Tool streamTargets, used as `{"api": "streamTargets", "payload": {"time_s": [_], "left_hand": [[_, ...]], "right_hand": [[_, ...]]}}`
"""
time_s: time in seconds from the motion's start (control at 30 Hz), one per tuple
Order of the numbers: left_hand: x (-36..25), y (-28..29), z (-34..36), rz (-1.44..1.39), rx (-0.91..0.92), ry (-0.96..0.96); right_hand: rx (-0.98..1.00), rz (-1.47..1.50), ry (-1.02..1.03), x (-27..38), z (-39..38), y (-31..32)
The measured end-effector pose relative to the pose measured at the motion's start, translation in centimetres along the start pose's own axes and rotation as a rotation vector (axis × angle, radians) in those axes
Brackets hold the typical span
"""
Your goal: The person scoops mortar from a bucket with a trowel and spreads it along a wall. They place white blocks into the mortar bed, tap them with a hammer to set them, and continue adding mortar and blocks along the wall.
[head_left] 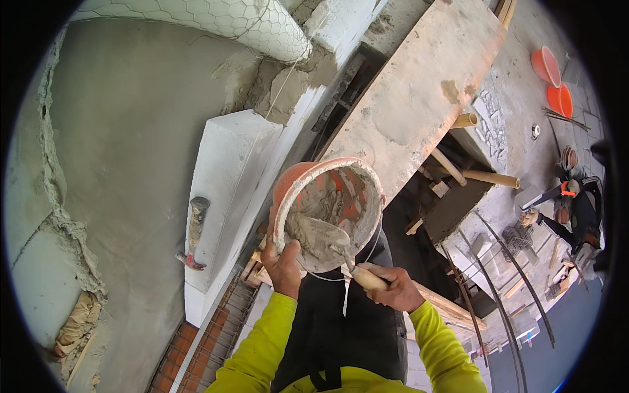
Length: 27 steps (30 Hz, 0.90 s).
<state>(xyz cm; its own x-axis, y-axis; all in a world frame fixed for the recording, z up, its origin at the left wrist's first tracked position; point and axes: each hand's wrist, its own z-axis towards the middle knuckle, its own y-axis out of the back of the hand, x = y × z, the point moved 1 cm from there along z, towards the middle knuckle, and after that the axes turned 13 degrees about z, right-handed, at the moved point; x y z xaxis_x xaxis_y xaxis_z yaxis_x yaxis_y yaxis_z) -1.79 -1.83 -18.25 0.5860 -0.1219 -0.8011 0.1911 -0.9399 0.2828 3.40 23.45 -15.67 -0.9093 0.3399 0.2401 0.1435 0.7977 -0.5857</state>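
In front of my body an orange bucket (283,190) is tilted so that its inside faces me, its rim crusted with grey mortar. Wet mortar (331,200) coats the inner wall and lies in the bottom. My left hand (283,265) grips the bucket at its near left side. A trowel (320,232) with a light wooden handle is in my right hand (395,288), fingers wrapped round the handle. Its mortar-smeared blade reaches into the bucket. The bucket's thin wire handle hangs down at the near side.
A hammer (194,232) lies on a white block ledge (226,170) at the left. Beyond the bucket runs a wide plank (419,85), with an opening and bamboo poles (491,178) beside it. Steel bars (504,308) stick up at right. Farther right, another person (580,203) works near orange buckets (560,100).
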Motion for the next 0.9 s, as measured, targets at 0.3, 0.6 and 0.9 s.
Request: {"api": "streamTargets", "payload": {"time_s": [0.3,0.6,0.9], "left_hand": [[5.4,4.4,-2.7,-0.041,-0.277,0.237],[7.9,6.6,-4.9,-0.020,-0.355,0.282],[6.2,5.1,-4.5,-0.059,-0.298,0.295]], "right_hand": [[-0.217,-0.205,0.760,4.2,10.6,-1.1],[-0.171,-0.858,0.754,5.4,17.9,-5.9],[-0.120,-0.763,0.754,11.6,21.0,-2.8]]}}
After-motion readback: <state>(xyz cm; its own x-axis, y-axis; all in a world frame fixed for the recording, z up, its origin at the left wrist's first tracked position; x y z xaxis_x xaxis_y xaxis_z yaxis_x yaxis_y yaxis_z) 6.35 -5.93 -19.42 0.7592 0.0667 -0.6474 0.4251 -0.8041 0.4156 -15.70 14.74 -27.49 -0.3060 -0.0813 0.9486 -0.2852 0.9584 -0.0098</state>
